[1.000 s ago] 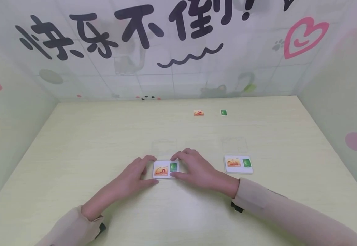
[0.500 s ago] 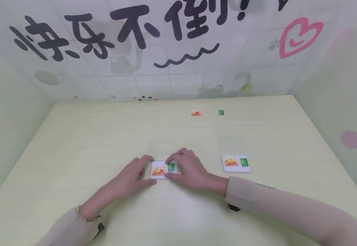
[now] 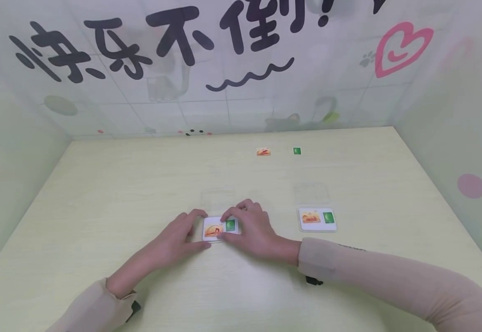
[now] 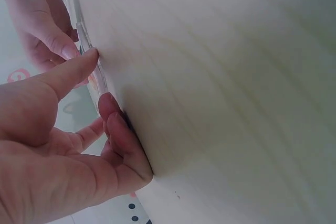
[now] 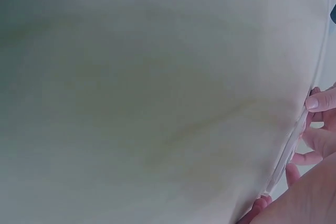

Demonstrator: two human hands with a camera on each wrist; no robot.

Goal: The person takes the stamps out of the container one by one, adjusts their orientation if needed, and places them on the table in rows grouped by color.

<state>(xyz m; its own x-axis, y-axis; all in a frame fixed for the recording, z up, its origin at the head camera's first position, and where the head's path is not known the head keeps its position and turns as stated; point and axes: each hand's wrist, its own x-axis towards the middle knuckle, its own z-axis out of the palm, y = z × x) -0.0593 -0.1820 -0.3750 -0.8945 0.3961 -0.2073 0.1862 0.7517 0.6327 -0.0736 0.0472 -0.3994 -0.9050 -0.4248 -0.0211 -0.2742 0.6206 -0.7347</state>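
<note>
In the head view, a clear flat case [image 3: 207, 236] with a white card inside lies in the middle of the table. On the card are an orange stamp [image 3: 213, 230] and a green stamp [image 3: 230, 225]. My left hand [image 3: 176, 240] holds the case by its left end, thumb at the near edge and index finger at the far corner; the left wrist view shows this thumb [image 4: 88, 62] against the rim. Over the card's right half, my right hand [image 3: 254, 234] touches near the orange stamp's right end with thumb and index fingertips, apart from each other. Its other fingers are partly hidden.
Another clear case [image 3: 317, 228] with similar orange and green stamps lies to the right. Faint transparent lids [image 3: 311, 192] stand out behind both cases. Farther back lie a loose orange stamp [image 3: 263, 151] and a loose green stamp [image 3: 296, 151]. Patterned walls enclose the table.
My right thumb and index finger have shifted left, from around the green stamp to the orange stamp's right end. The left hand keeps its hold on the case. The head view has shifted slightly.
</note>
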